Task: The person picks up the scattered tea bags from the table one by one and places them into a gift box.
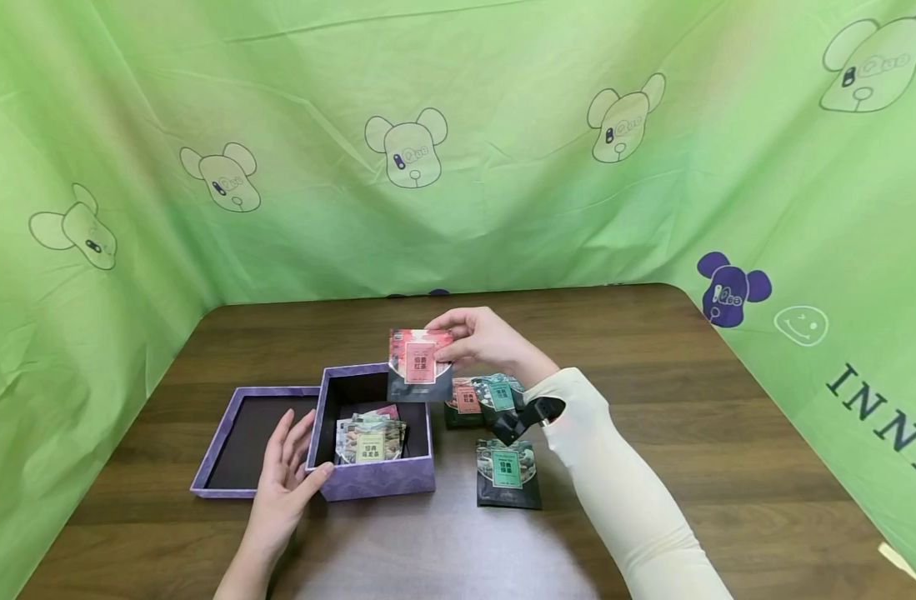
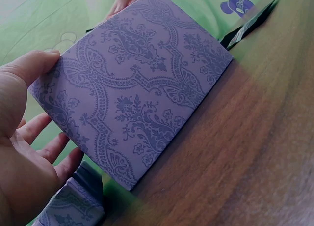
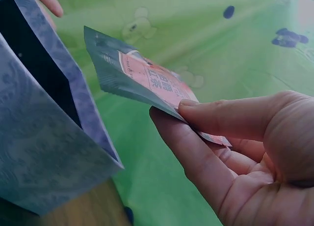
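My right hand [image 1: 488, 342] pinches a red and dark tea sachet [image 1: 420, 379] between thumb and fingers, above the right side of an open purple box [image 1: 378, 482]. In the right wrist view the sachet [image 3: 142, 78] tilts in the grip, apart from the box wall [image 3: 44, 132]. My left hand [image 1: 285, 475] holds the box at its front left corner. Its thumb lies on the rim and its fingers touch the left wall, as the left wrist view shows. Inside the box lie several overlapping tea sachets [image 1: 369, 446], mostly pale; the held sachet hides part of the far rim.
The purple lid [image 1: 228, 442] lies dark inside up, left of the box. On the wooden table [image 1: 623, 333], a red sachet [image 1: 463, 404] and a teal one [image 1: 500, 394] lie right of the box. Nearer me is a green one [image 1: 508, 479]. A green curtain [image 1: 503, 225] surrounds the table.
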Tool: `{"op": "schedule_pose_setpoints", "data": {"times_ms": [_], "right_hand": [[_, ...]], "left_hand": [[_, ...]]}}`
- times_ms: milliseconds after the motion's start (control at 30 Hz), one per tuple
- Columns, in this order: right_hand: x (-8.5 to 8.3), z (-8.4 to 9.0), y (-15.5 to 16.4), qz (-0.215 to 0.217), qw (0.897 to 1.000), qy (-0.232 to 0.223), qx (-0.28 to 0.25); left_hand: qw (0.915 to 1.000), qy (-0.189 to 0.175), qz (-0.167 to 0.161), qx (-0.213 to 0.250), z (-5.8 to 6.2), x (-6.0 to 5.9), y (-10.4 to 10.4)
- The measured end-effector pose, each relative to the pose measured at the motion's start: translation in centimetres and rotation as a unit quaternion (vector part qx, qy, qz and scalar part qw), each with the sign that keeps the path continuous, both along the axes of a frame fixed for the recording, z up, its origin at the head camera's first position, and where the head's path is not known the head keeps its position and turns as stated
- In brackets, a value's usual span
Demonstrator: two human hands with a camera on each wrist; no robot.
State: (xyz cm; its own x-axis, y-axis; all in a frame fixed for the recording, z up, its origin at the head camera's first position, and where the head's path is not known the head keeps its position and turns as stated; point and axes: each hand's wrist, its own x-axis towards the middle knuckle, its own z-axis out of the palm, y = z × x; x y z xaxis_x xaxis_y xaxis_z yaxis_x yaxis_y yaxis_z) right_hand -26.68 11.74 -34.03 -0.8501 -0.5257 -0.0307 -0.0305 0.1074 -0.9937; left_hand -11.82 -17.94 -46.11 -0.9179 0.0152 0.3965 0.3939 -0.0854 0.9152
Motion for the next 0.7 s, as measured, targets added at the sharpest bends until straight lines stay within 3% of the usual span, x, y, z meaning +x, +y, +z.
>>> {"op": "schedule_pose_setpoints", "data": {"times_ms": [233,500,700], "right_hand": [[0.5,-0.9,-2.4,0.024,0.999,-0.029,-0.002],[1.2,-1.3,-4.7,0.057,0.998,-0.024,0.015],[1.5,-1.5,-6.1,0.077,0.996,-0.017,0.05]], "left_hand": [[0.9999,0.012,-0.009,-0.002,0.2,0.1,0.1],[0.9998,-0.014,0.006,-0.009,0.2,0.2,0.0],[1.0,0.003,-0.005,0.001,0.3,0.1,0.0]]}}
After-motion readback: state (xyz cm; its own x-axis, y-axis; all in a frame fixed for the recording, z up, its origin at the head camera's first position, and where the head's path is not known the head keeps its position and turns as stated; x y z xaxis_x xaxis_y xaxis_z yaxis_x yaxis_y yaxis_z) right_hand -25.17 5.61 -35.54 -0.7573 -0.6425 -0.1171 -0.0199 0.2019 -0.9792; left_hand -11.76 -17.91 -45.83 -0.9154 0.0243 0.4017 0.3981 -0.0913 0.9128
